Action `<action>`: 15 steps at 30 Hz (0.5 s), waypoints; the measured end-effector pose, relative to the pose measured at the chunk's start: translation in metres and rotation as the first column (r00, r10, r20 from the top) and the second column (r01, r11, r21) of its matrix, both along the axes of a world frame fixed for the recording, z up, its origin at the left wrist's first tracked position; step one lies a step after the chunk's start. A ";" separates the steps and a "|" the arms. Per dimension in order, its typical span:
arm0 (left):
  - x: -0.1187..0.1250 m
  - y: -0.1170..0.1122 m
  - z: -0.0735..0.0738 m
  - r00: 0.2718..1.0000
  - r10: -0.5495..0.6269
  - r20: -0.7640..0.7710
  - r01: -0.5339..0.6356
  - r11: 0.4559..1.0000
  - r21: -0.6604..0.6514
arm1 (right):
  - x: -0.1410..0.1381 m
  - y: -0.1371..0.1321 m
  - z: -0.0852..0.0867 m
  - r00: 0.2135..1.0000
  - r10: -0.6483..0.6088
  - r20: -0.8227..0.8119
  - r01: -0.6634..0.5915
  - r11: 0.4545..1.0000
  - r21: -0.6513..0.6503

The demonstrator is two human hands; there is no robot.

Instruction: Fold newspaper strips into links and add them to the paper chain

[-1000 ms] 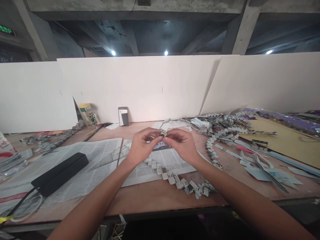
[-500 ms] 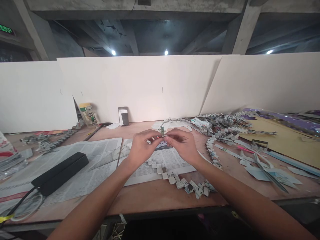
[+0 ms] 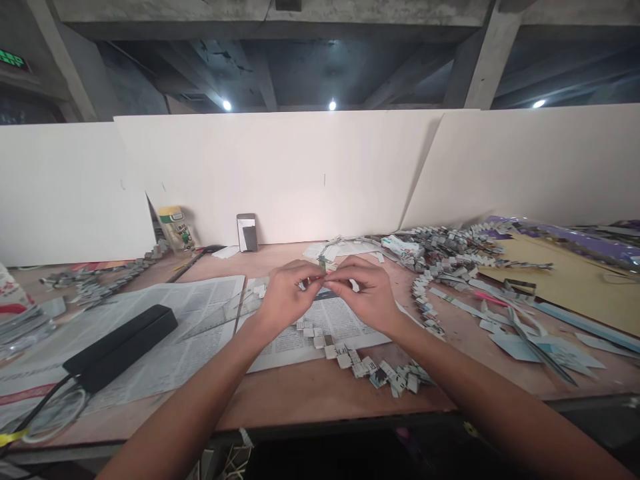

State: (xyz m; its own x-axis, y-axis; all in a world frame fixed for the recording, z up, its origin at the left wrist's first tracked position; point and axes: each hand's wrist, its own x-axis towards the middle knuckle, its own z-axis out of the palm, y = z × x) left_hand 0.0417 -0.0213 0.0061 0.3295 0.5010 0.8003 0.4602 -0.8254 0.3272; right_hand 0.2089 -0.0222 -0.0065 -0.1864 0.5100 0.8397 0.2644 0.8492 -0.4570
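My left hand (image 3: 287, 299) and my right hand (image 3: 364, 293) meet above the middle of the table, fingertips pinched together on a small folded paper strip (image 3: 323, 270). Below them lies a sheet of newspaper (image 3: 325, 323) with a short chain of folded paper links (image 3: 370, 370) trailing off its near edge onto the wooden table (image 3: 310, 393). Much of the strip is covered by my fingers.
A black box with a cable (image 3: 117, 347) lies on another newspaper at left, beside a clear set square (image 3: 220, 313). A phone (image 3: 247, 232) and a carton (image 3: 175, 228) lean on the white backboard. Long paper chains (image 3: 445, 257), scissors (image 3: 537, 343), paper scraps and a brown envelope (image 3: 565, 280) fill the right.
Both hands have dropped slightly and closed tighter on the paper strip; the strip now stands more upright between the fingertips. Nothing else on the table moved.
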 end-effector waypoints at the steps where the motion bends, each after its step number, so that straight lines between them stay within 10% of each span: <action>1: 0.000 0.002 -0.001 1.000 -0.006 -0.003 0.006 0.999 0.035 | 0.000 0.000 -0.001 1.000 -0.009 0.000 0.009 1.000 0.027; 15: -0.020 0.035 -0.012 0.988 0.094 -0.122 -0.046 0.937 0.347 | -0.005 -0.008 -0.005 0.998 0.032 0.045 -0.040 0.983 0.180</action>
State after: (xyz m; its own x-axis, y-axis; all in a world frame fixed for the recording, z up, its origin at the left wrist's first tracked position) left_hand 0.0217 0.0139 -0.0064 0.4203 0.2303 0.8777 0.5407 -0.8403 -0.0384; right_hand 0.2040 -0.0302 -0.0114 -0.2384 0.3427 0.9087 0.2478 0.9261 -0.2843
